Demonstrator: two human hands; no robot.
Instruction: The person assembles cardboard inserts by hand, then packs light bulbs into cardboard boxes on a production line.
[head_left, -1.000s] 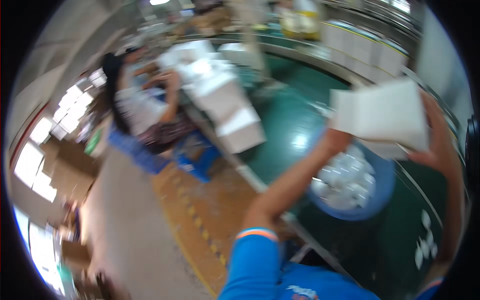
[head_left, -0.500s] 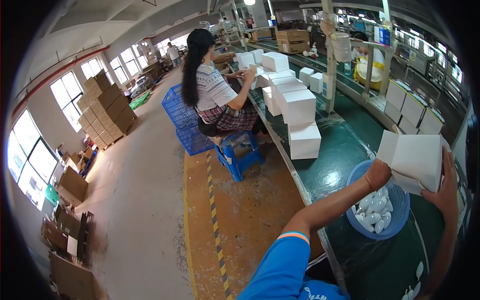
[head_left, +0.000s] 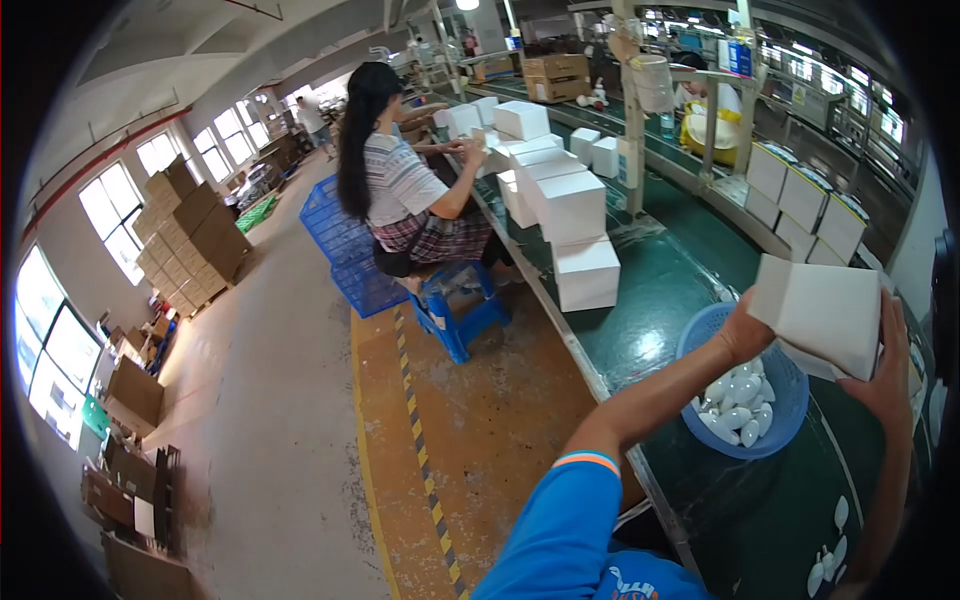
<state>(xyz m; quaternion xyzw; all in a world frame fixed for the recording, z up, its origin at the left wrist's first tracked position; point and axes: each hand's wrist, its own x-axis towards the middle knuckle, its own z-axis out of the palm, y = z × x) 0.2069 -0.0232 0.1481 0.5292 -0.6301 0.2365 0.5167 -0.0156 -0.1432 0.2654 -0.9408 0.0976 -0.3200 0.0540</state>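
A white cardboard box (head_left: 822, 312) with a flap sticking out on its left is held up between my two hands, over the far right part of the green bench. My left hand (head_left: 745, 332) grips the box at its left edge by the flap, fingers partly hidden behind the card. Around the right side, my right hand (head_left: 886, 372) is closed, with the thumb at the lower corner. Just below my left hand, a blue plastic basket (head_left: 690, 425) contains several white light bulbs (head_left: 738, 400). More loose bulbs (head_left: 828, 562) lie on the bench near my right forearm.
Stacked white boxes (head_left: 570, 205) stand farther along the green bench (head_left: 655, 290). A co-worker (head_left: 395, 175) sits on a blue stool (head_left: 455, 310) beside blue crates (head_left: 345, 245). A post (head_left: 630, 120) rises from the bench. Packed boxes (head_left: 805, 200) line the right shelf.
My left hand has moved slightly up along the left edge of the box, which stays held in both hands. The whole view has shifted a little.
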